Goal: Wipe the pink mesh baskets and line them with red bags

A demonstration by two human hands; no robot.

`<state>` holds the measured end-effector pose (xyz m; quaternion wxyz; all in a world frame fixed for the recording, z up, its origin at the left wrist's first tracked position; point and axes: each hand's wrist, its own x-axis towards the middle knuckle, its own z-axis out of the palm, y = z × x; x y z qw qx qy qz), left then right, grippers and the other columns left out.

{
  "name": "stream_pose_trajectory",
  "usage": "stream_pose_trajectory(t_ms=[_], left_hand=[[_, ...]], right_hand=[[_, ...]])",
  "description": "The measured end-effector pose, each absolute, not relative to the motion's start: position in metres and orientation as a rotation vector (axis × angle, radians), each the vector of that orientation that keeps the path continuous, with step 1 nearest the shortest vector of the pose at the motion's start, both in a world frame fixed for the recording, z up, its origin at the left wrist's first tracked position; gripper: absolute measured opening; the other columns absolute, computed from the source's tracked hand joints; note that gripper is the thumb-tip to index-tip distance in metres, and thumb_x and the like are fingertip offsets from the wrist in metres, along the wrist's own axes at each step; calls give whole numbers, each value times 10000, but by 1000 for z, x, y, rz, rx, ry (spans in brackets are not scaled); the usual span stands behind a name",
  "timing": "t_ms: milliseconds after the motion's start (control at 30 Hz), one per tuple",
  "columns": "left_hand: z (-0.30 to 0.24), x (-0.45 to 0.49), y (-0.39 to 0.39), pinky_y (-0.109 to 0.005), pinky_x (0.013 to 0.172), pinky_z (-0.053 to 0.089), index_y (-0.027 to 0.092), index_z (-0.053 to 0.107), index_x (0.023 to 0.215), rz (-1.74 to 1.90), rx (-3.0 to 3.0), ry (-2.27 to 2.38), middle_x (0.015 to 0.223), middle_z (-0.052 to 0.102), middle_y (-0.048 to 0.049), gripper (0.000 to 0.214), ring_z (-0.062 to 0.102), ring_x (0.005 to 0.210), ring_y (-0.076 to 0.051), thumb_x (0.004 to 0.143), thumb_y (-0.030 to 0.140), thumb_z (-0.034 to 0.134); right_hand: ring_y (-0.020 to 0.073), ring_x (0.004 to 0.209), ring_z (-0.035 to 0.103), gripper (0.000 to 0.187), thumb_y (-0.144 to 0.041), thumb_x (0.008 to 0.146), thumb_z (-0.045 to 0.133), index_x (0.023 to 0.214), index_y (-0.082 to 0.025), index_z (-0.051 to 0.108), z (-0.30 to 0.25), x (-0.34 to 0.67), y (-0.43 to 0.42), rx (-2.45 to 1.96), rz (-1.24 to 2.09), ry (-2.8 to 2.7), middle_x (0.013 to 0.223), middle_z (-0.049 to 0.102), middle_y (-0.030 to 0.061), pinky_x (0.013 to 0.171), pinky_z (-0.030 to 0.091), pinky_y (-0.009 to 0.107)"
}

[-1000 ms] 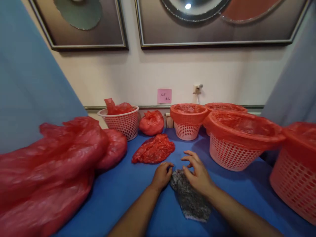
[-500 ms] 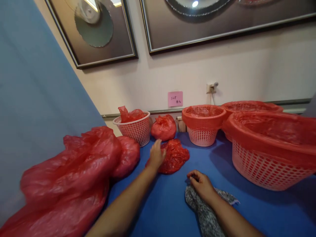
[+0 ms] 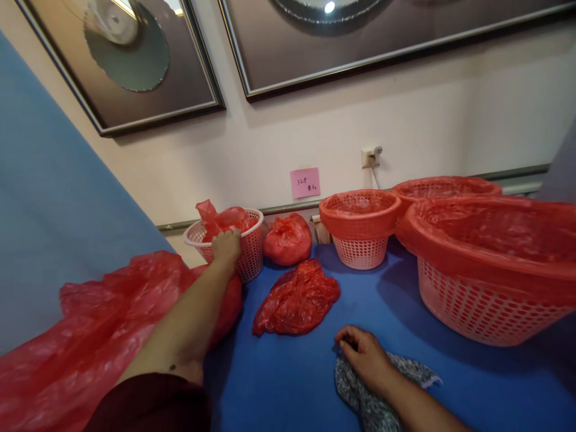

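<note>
My left hand [image 3: 226, 246] reaches far forward to a small pale basket [image 3: 251, 264] at the back left, its fingers curled over the near rim beside the red plastic bag [image 3: 227, 219] stuffed inside. My right hand [image 3: 366, 359] rests closed on a grey speckled cloth [image 3: 360, 399] lying on the blue table [image 3: 279, 378], pinching its top edge. Between the two hands lies a crumpled red bag [image 3: 297, 297]. A knotted full red bag [image 3: 288, 240] sits just right of the small basket.
A heap of large red bags [image 3: 90, 336] fills the left side under my left arm. Red-lined baskets stand at the back [image 3: 360, 252] and the right [image 3: 486, 300]. A pink note [image 3: 305, 182] and a socket [image 3: 371, 157] are on the wall, and a blue panel [image 3: 54, 228] is at left.
My left hand has left the cloth, passed over the crumpled red bag and reached the small basket's rim. My right hand stays on the cloth. The view has swung left.
</note>
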<state>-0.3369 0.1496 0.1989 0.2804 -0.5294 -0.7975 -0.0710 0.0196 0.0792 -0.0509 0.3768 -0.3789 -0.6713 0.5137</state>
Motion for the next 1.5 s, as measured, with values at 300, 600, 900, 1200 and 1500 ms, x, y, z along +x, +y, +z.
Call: stream_pose_trajectory(t_ms=[300,600,900,1200,1500], left_hand=[[214,-315,136,-421,895,452,75,634,1288,-41,-1409,-1992,1158,685,-201,393,619,1096,-331,1014,108,354],[260,-276,94,-453,844,445,118,669,1273,-3,-1461,-1826,1095,694,-220,391,631,1059,-374,970,114,423],[285,-216,23,-390,798,459,172,694,983,-63,-1576,-1606,964,671,-130,124,617,936,-303,940,222,589],[181,-126,-89,-313,650,425,195,614,880,-380,-2125,-1219,826,642,-44,216,513,711,-183,1000,82,475],[192,-112,-114,-396,921,572,230,599,1301,-639,-2518,-1346,1228,689,-108,374,665,1084,-237,939,138,630]], right_hand=[[255,842,698,264,-392,812,543,878,-213,725,-46,22,79,-952,1329,-1726,869,764,66,801,507,357],[244,808,695,299,-461,808,559,856,-216,723,-50,24,81,-904,1333,-1704,849,771,65,768,515,346],[243,806,695,393,-510,871,547,1030,-188,707,-43,32,74,-881,1238,-1521,896,749,79,785,555,387],[346,1379,524,548,-414,1033,465,1556,-254,428,11,79,55,-557,513,-1198,1586,406,175,1039,513,573],[384,1438,465,364,-363,897,698,1244,-288,619,29,105,52,-407,10,-1356,1579,411,103,1117,457,651]])
